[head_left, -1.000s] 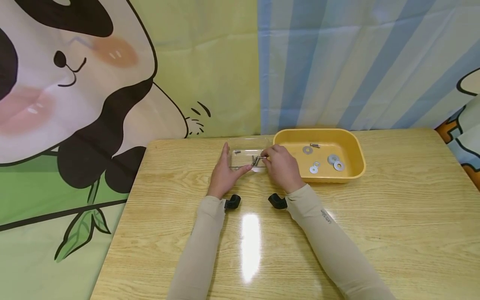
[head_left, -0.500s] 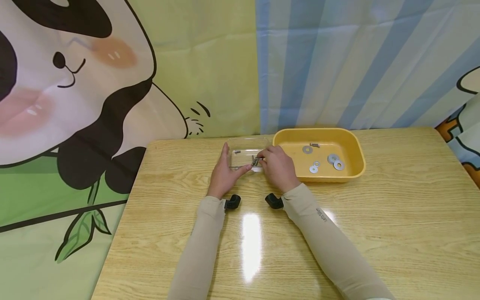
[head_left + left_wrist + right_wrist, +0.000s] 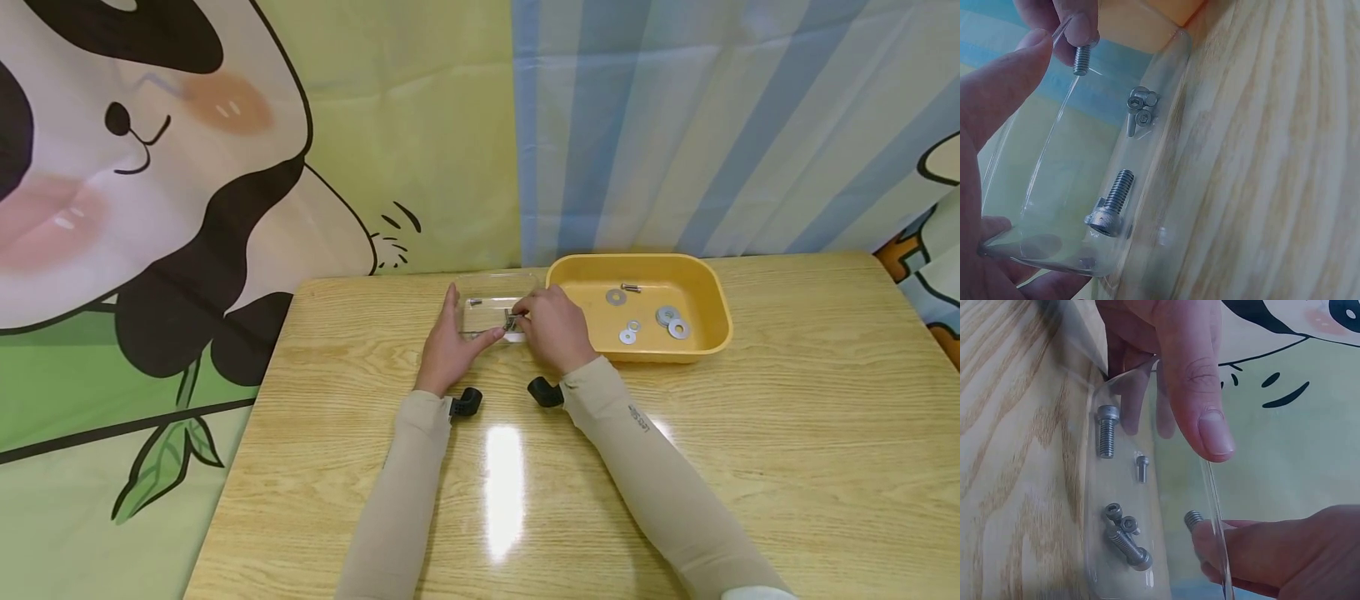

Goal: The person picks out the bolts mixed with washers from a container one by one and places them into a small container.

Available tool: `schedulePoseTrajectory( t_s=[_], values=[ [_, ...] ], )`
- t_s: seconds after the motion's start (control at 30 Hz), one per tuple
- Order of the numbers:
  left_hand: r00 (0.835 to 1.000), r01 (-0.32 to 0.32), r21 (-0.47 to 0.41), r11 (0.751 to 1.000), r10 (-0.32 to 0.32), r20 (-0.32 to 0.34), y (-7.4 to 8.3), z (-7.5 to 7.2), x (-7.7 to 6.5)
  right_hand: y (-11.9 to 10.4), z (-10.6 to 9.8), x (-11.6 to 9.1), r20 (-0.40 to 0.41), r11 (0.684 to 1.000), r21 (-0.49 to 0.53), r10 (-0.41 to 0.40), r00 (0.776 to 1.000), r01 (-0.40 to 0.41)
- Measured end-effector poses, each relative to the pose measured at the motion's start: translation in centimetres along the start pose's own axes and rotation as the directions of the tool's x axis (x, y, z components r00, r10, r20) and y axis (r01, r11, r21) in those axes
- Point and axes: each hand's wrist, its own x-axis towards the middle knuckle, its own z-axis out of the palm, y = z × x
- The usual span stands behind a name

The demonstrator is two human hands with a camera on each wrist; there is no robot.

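Note:
A clear plastic box (image 3: 487, 287) stands at the back of the table. My left hand (image 3: 448, 354) holds it, the thumb over its near rim and the fingers around its left side. My right hand (image 3: 557, 329) reaches over the box's right end and pinches a socket-head bolt (image 3: 1082, 60), its threaded end pointing down in the left wrist view. On the box floor, a large bolt (image 3: 1108, 431) and a small bolt (image 3: 1142, 469) lie at the left, and several bolts (image 3: 1141, 106) are clustered to the right. The head of the pinched bolt is mostly hidden by fingers.
Right of the clear box stands a yellow bin (image 3: 720, 329), partly behind my right hand. Several flat washers (image 3: 667, 316) and a bolt (image 3: 631, 288) lie in it. A printed curtain (image 3: 450, 167) hangs behind the wooden table (image 3: 825, 433).
My right hand has moved left from beside the yellow bin, carrying the bolt further over the clear box. The left hand and the box have stayed in place.

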Motion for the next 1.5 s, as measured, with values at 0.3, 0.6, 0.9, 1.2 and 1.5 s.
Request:
schedulePoseTrajectory(
  t_s=[0.3, 0.6, 0.9, 1.2, 1.5],
  values=[
    [1.000, -0.007, -0.001, 1.000, 0.007, 0.001, -0.2, 0.0, 0.0, -0.1, -0.1, 0.3, 0.030, 0.999, 0.025, 0.024, 0.999, -0.024],
    [1.000, -0.009, -0.002, 1.000, 0.009, -0.002, -0.1, 0.0, 0.1, 0.0, 0.0, 0.4, 0.030, 1.000, 0.018, 0.020, 0.999, -0.020],
    [1.000, -0.003, -0.005, 1.000, 0.003, 0.004, 0.1, 0.1, 0.1, 0.3, 0.0, 0.4, 0.018, 1.000, 0.008, 0.015, 1.000, -0.015],
    [1.000, -0.002, -0.007, 1.000, 0.002, 0.000, 0.1, 0.0, 0.1, 0.2, -0.6, -0.1, 0.003, 1.000, 0.024, -0.004, 1.000, 0.004],
    [1.000, -0.002, -0.016, 1.000, 0.002, 0.002, 0.0, 0.0, 0.1, 1.0, -1.8, -0.9, -0.080, 0.999, 0.050, -0.006, 0.997, 0.010]
  ],
)
